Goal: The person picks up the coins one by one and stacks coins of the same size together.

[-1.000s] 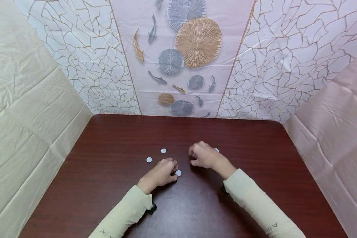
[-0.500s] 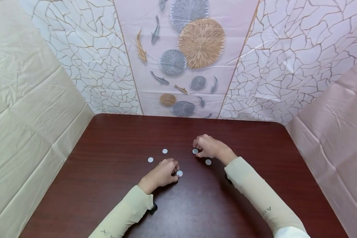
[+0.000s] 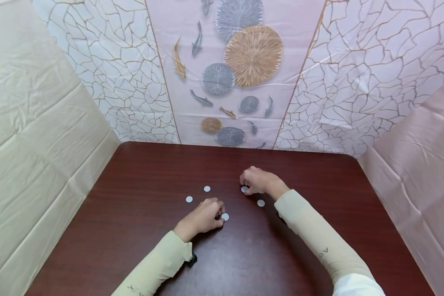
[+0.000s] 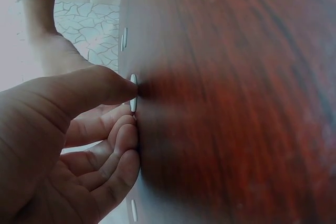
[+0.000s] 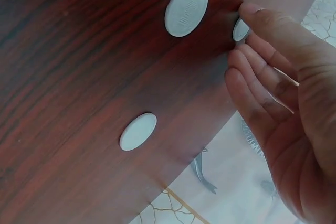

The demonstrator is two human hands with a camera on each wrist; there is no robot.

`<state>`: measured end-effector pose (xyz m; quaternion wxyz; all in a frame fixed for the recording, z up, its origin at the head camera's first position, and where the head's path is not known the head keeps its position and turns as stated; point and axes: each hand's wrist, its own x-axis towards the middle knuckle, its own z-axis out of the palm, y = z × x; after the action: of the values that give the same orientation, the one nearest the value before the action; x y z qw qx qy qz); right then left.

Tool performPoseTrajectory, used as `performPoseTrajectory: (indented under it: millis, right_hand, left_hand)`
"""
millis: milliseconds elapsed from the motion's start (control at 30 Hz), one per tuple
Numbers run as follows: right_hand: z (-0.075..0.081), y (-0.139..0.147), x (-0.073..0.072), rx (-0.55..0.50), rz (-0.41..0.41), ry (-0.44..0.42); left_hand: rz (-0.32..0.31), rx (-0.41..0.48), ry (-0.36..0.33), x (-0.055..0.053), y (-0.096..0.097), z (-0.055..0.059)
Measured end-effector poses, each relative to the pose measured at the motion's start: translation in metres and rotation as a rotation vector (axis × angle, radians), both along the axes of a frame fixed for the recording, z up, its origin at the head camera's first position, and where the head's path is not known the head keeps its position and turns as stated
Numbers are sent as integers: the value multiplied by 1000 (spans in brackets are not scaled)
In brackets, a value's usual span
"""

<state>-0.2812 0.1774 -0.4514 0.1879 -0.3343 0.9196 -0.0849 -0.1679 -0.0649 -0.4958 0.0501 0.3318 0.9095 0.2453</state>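
Counter [image 3: 151,172], dark wood; white discs on it, all in the middle band of the head frame. Left hand [image 3: 205,216], just below centre: thumb and curled fingers pinch the left-hand disc [image 3: 225,216] at its edge; in the left wrist view it lies about flat with the wood. Right hand [image 3: 259,181], right of centre: grip closed likewise, thumb and fingertips on the right-hand disc [image 3: 244,189]. Cannot tell whether it is clear of the surface.

Unheld: left disc [image 3: 189,199] and middle disc [image 3: 207,188], left of centre; right disc [image 3: 260,203], just below the right hand.

Step, as judged: handling one disc per hand; picking up or setting down, unclear. Next move seems to call for steady fingertip pressure on the thin rims, without nudging the right disc.
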Motion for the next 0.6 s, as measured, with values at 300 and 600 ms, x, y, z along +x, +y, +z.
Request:
performPoseTrajectory:
  millis: [300,600]
  right_hand:
    - [0,-9,-10,62,43,-4]
    - [5,-17,-19,170,96,-23]
  left_hand:
    - [2,-7,4,-1,-2,-1]
    - [-12,-12,1,-2,-1,0]
